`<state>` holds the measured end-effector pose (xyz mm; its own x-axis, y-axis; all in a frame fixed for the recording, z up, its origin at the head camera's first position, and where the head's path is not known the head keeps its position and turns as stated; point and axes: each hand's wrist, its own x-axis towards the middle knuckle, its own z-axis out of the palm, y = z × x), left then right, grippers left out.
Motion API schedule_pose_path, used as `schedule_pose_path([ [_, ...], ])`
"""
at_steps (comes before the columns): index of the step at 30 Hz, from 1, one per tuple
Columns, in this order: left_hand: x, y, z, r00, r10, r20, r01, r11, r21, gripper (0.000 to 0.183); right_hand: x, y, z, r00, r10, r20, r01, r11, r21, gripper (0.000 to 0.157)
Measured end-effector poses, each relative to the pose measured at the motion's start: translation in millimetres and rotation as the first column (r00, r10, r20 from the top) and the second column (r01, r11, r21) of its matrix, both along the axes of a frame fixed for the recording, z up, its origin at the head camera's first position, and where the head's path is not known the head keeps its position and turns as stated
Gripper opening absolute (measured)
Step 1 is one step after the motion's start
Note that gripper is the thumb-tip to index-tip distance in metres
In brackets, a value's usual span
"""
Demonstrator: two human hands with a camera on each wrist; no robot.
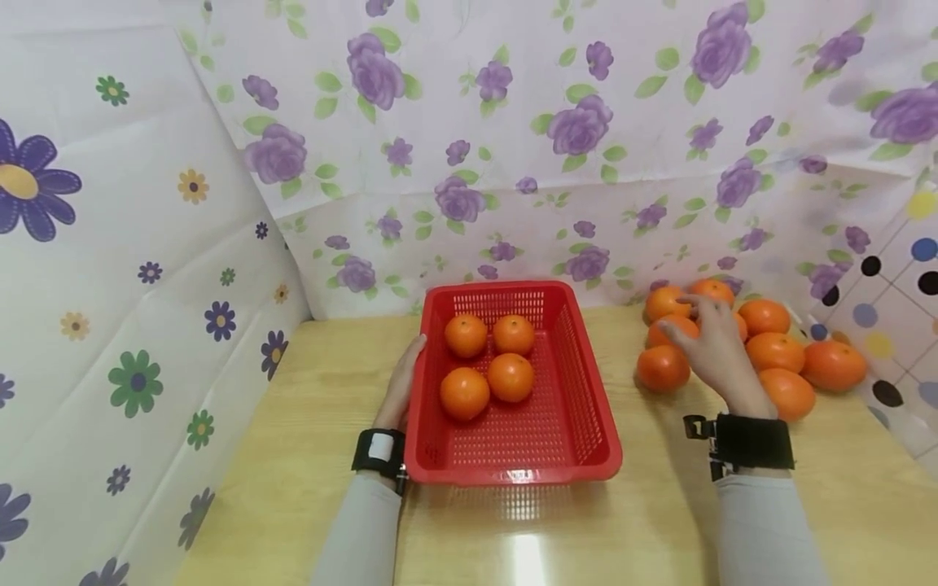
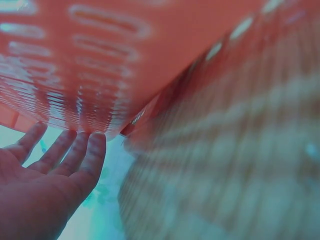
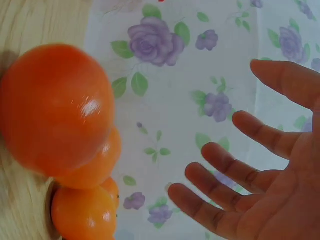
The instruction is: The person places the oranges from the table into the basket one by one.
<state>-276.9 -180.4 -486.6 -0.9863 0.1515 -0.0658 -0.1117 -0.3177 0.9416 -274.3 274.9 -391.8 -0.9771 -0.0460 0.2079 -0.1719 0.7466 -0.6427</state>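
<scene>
A red plastic basket with slotted walls stands mid-table, with several oranges grouped toward its left and back. My left hand is at the basket's left side. In the left wrist view, its nearly straight fingertips touch the slotted wall. Over the pile of oranges on the right, my right hand hovers palm down, overlapping some of the fruit. The right wrist view has its fingers spread and holding nothing, with a large orange off to their side.
The wooden table runs back to a wall hung with purple-flowered cloth. A flower-printed sheet closes off the left side. Dotted, tile-patterned cloth borders the oranges on the right.
</scene>
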Motion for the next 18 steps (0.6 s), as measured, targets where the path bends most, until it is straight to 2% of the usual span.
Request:
schedule_pose_path([
  [3, 6.0, -1, -4.1, 1.000, -0.006, 0.024, 0.006, 1.000, -0.008, 0.063, 0.4, 1, -7.2, 0.999, -0.017, 0.047, 0.013, 0.997, 0.082, 0.071],
  [7, 12.1, -1, -5.6, 0.999, -0.012, 0.031, 0.012, 1.000, -0.009, 0.062, -1.0, 0, -16.8, 0.993, -0.011, 0.119, -0.008, 0.988, 0.154, 0.078],
  [11, 13.7, -3, -5.7, 0.999, -0.030, 0.032, 0.030, 1.000, -0.004, 0.063, -2.8, -3, -24.2, 0.987, -0.002, 0.160, -0.024, 0.987, 0.162, 0.076],
  [18, 16.9, -6, -1.7, 0.997, -0.060, 0.041, 0.061, 0.998, -0.010, 0.061, -6.4, -13, -36.2, 0.983, -0.017, 0.185, -0.009, 0.990, 0.140, 0.062],
])
